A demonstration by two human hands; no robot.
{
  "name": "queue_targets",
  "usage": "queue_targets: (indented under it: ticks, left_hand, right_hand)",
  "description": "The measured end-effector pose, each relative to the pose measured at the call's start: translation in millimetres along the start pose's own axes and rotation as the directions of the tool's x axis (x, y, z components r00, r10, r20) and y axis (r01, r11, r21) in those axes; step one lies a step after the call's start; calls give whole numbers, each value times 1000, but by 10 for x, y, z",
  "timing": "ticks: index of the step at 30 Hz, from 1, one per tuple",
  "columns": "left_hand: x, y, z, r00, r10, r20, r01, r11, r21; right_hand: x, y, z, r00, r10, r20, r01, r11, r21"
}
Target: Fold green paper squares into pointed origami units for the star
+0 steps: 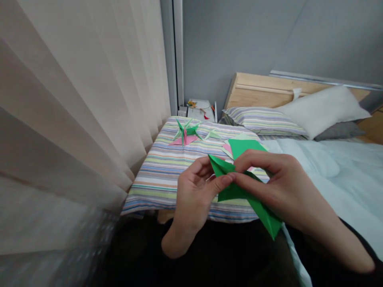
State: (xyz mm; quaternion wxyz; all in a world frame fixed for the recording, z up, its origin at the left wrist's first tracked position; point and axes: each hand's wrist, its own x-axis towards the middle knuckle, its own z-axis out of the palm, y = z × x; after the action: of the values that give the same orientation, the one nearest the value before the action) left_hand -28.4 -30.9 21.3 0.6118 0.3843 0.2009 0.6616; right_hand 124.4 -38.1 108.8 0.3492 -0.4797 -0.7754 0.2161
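One piece of folded green paper (239, 193) is between my two hands, held in the air above the near right part of the striped cloth (152, 175). It is creased into a long, pointed shape: one tip angles up toward the cloth's middle, and a longer end slants down past the cloth's near edge. My left hand (196, 193) is clamped on the paper, thumb on top, the other fingers curled behind and partly hidden. My right hand (278, 179) is clamped on it too, pinching it between thumb and forefinger, so that my thumb tips come together on the fold.

A flat green sheet (243, 146) lies on the right side of the cloth, with pink paper (226, 149) and pale green paper (243, 136) showing around its edges. On the cloth's far left part, a spiky green folded shape (193, 130) and a pink folded shape (178, 141) are bunched together; a small pale green folded piece (213, 134) lies at its far middle.

Beyond the cloth's far edge is a white surface (197, 114) holding small colourful items (191, 104). Light blue bedding (344, 167) spreads to the cloth's right, and a pale pleated curtain (89, 99) hangs along its left side
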Motion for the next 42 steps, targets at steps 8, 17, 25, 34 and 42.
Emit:
queue_targets:
  ticks: [8, 17, 25, 34, 42]
  left_hand:
    - [-16, 68, 48, 996, -89, 19, 90, 991, -99]
    - [-31, 80, 111, 985, -164, -52, 151, 970, -190]
    - [-21, 53, 124, 982, -150, -116, 135, 983, -124]
    - [-30, 36, 105, 979, -89, -183, 90, 996, -2]
    - [-21, 50, 129, 975, -74, -211, 65, 997, -47]
  right_hand:
    - [-51, -79, 50, 995, 86, 51, -89, 994, 61]
    - [-83, -47, 42, 988, 157, -5, -153, 973, 173]
    - [-63, -76, 37, 990, 135, -37, -129, 981, 145]
    - [-42, -53, 36, 991, 131, -20, -128, 984, 124]
    - [1, 27, 69, 986, 159, 54, -167, 948, 269]
